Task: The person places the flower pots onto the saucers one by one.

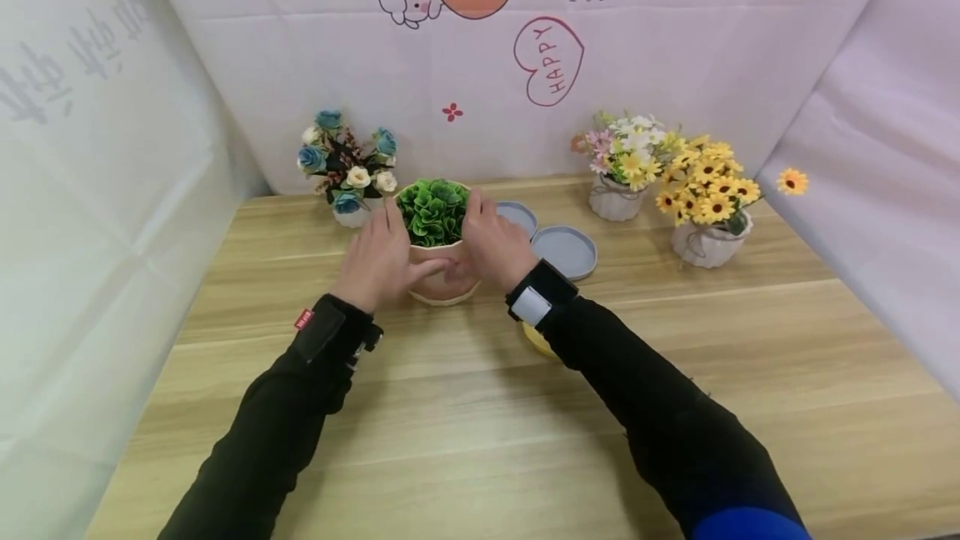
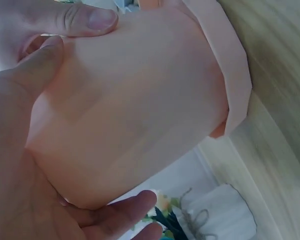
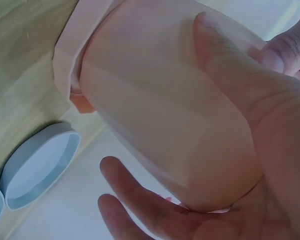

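A pale pink flowerpot [image 1: 442, 287] with a bushy green plant [image 1: 432, 211] stands at the middle back of the wooden table. My left hand [image 1: 381, 255] grips its left side, and my right hand [image 1: 501, 245] grips the right side. Both thumbs lie across the front wall of the pot [image 2: 135, 105], their tips close together. The other fingers wrap round the sides near the rim. Under the base sits a faceted pink saucer [image 3: 70, 65], seen from the side in both wrist views.
Blue-grey saucers [image 1: 564, 252] lie right of the pot. A yellow saucer [image 1: 537, 342] is partly hidden under my right sleeve. Blue and cream roses [image 1: 348, 163] stand back left; mixed flowers [image 1: 630, 150] and yellow daisies [image 1: 708, 182] in white pots stand back right. A white printed cloth [image 1: 300, 65] hangs behind.
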Demonstrator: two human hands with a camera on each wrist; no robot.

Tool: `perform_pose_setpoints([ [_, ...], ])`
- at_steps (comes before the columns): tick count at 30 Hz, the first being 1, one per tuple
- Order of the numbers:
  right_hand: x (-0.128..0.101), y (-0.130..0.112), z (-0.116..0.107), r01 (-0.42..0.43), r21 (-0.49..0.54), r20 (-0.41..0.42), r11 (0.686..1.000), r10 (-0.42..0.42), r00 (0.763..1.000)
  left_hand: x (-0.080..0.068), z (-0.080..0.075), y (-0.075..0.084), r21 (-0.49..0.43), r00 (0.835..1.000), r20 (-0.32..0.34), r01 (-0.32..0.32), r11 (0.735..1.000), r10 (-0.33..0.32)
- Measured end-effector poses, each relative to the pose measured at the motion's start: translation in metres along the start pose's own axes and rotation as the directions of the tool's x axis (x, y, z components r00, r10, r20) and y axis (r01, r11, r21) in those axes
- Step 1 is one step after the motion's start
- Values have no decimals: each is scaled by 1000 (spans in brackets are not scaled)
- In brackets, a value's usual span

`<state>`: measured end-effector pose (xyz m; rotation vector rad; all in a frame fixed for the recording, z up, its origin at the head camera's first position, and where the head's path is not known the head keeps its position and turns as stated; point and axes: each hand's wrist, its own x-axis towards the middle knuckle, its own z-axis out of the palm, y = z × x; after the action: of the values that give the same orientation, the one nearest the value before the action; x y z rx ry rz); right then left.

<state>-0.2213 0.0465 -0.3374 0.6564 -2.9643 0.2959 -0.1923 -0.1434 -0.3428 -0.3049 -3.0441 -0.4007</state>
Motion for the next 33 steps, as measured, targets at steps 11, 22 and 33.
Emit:
perform_pose_setpoints([
  [11, 29, 3, 3, -50, 22, 64, 998, 49, 997, 27, -2, -12, 40, 1000, 0, -16, 999, 16],
  [22, 57, 4, 6, -107, 58, 89, 993, 101, 991, 55, -6, -24, -24, 996, 75, 51, 998, -49],
  [33, 72, 2, 2, -153, 44, 82, 987, 149, 985, 72, -11, -26, -14, 992, 96, 78, 997, -77],
])
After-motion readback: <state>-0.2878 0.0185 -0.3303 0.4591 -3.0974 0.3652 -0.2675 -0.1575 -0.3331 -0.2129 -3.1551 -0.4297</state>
